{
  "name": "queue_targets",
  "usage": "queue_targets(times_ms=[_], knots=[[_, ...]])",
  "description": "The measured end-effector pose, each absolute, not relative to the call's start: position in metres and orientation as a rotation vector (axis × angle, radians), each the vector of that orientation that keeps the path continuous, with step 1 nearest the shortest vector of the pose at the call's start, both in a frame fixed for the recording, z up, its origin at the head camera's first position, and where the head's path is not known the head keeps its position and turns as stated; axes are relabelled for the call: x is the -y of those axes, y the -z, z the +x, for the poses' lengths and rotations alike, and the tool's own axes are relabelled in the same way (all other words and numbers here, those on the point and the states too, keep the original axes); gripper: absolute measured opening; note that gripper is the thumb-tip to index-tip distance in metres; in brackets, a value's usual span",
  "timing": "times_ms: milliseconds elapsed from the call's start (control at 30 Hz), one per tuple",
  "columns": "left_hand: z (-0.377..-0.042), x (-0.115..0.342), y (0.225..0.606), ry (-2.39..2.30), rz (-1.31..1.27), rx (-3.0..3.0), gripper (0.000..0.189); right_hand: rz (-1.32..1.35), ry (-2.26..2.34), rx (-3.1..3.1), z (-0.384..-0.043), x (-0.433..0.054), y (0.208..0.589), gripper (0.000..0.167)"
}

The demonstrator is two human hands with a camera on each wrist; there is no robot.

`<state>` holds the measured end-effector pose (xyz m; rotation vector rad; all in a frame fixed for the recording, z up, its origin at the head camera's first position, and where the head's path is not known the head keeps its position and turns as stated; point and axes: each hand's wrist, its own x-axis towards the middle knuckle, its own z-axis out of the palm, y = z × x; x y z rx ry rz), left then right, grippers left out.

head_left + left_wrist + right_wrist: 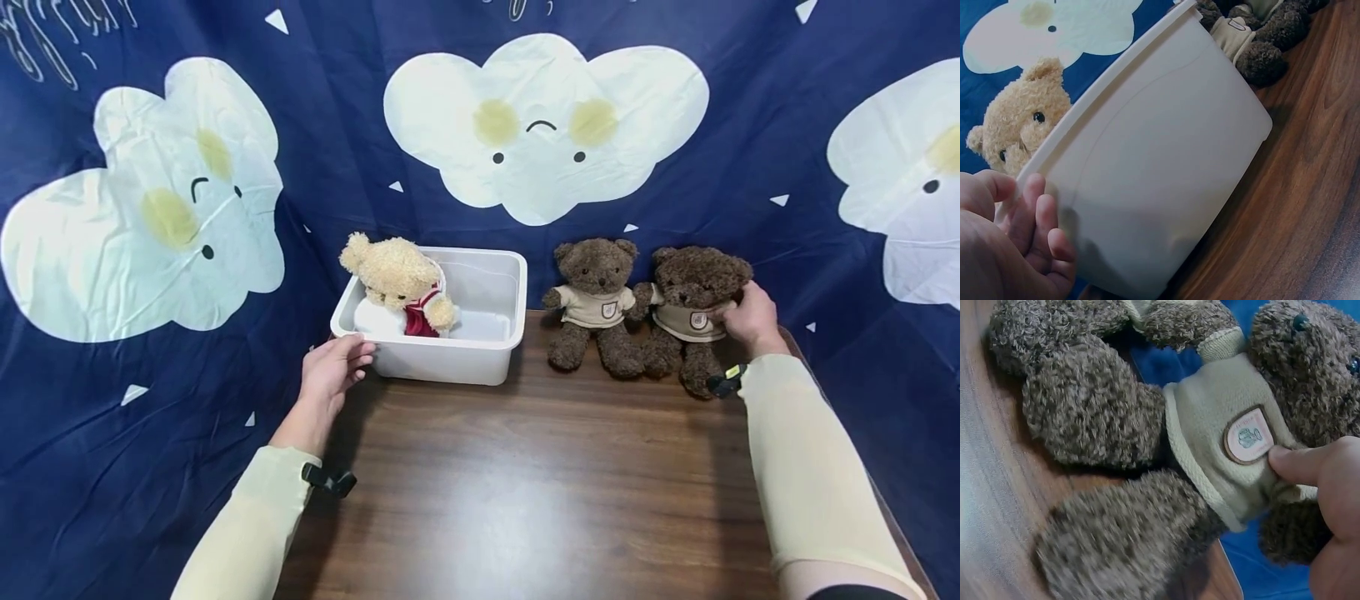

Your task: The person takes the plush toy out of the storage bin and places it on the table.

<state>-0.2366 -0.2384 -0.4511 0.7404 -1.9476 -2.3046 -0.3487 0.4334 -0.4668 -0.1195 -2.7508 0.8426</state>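
My left hand [333, 367] is at the front left corner of a light grey plastic bin [442, 362], thumb over the rim and fingers curled outside, as the left wrist view shows. A cream curly teddy bear [397, 267] in a dark red outfit leans inside the bin's left half, on something white. With my right hand [753, 321] I hold the right-hand dark brown teddy bear [701, 275] by its side. My thumb [1297, 464] presses its beige sweater [1210, 419] beside the badge; the other fingers are hidden behind it.
Another dark brown teddy bear [598, 267] in a beige sweater sits between the bin and the held bear, their arms close together. All stand at the back of a brown wooden table [525, 475]. Behind hangs a dark blue cloth [330, 150] with white clouds.
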Motion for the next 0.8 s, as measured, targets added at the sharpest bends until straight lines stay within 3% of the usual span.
queue_targets(times_ms=[67,433,800], knots=[[-0.236,0.239,0.453,2.302,0.747,1.955,0.010,-0.136,-0.806,2.720,-0.349,-0.430,0.465,0.040],[-0.239,0.240,0.452,2.291,0.738,1.958,0.011,-0.552,-0.938,2.704,-0.352,-0.415,0.464,0.049],[-0.236,0.241,0.453,2.308,0.730,1.951,0.014,-0.357,-1.019,2.708,-0.337,-0.426,0.457,0.057]])
